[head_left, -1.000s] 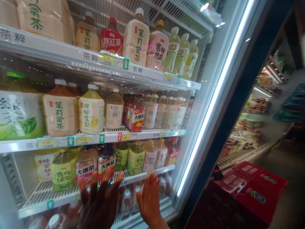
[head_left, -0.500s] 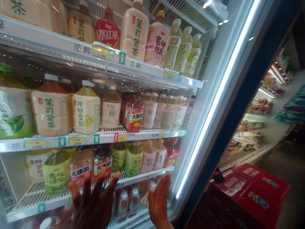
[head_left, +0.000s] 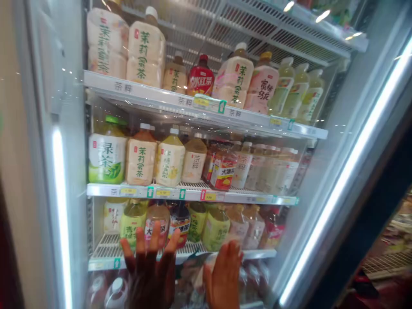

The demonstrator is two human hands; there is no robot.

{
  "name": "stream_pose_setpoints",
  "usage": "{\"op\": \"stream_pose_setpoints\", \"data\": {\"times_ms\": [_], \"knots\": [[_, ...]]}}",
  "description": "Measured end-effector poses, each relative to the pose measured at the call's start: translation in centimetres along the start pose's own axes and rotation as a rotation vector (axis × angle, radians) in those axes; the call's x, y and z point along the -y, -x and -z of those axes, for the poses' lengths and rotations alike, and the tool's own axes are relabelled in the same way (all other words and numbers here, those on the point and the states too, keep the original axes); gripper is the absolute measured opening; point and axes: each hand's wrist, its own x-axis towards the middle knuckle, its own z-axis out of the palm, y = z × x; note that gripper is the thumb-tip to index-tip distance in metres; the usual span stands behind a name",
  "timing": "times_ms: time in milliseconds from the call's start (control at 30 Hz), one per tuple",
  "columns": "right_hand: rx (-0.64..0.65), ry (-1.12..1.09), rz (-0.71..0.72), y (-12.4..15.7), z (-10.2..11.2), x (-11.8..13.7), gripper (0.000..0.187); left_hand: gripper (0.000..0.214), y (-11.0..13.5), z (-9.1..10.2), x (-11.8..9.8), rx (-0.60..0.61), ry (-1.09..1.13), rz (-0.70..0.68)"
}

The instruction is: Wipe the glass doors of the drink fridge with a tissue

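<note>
My left hand [head_left: 151,268] is raised at the lower middle with its fingers spread, holding nothing. Behind its fingertips is the lower shelf of bottled drinks, including a green tea bottle [head_left: 131,221] and a dark bottle with a red and white label [head_left: 179,225]. To its right my right hand [head_left: 224,272] is also up, fingers stretched and close together, thumb apart, palm turned toward the left. Nearest to it stands a yellow-green bottle [head_left: 216,229]. Whether either hand touches a glass pane I cannot tell.
Around the hands is a lit drinks cooler with white shelves [head_left: 193,195] of bottles. Light strips run down its left side [head_left: 61,214] and right side [head_left: 347,171]. A dark door frame [head_left: 363,206] slants at the right, with wire shelving [head_left: 383,262] beyond.
The view has swung left and drawn back, so the shelves sit further right and look smaller. The cooler's left side has come into sight. Both hands stay raised and empty.
</note>
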Motion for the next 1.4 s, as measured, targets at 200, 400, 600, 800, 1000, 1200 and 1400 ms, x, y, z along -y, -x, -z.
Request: {"op": "stream_pose_setpoints", "data": {"times_ms": [200,400,600,800,1000,1200,1400], "knots": [[-0.008,-0.046,0.089,-9.6,0.8,5.4,0.080,0.088,-0.2,2.1,3.6,-0.102,-0.059,-0.001],[-0.021,-0.066,0.127,-14.7,1.1,10.0,0.079,0.088,-0.2,3.6,6.3,-0.100,-0.073,0.141],[0.049,-0.051,0.291,-2.6,-0.6,12.2,0.076,0.080,0.5,5.1,8.3,-0.038,-0.131,0.164],[0.025,-0.111,0.305,-14.0,0.6,15.8,0.077,0.079,0.6,6.4,9.2,-0.029,-0.124,0.122],[0.041,-0.110,0.325,-10.2,0.0,17.5,0.076,0.076,0.7,7.0,10.0,-0.024,-0.114,0.107],[0.087,-0.090,0.372,-5.2,-0.2,13.7,0.075,0.076,1.0,6.9,9.4,-0.009,-0.079,0.061],[-0.056,-0.064,0.137,-16.9,1.0,9.8,0.079,0.069,0.4,5.2,7.1,-0.096,-0.013,0.010]]}}
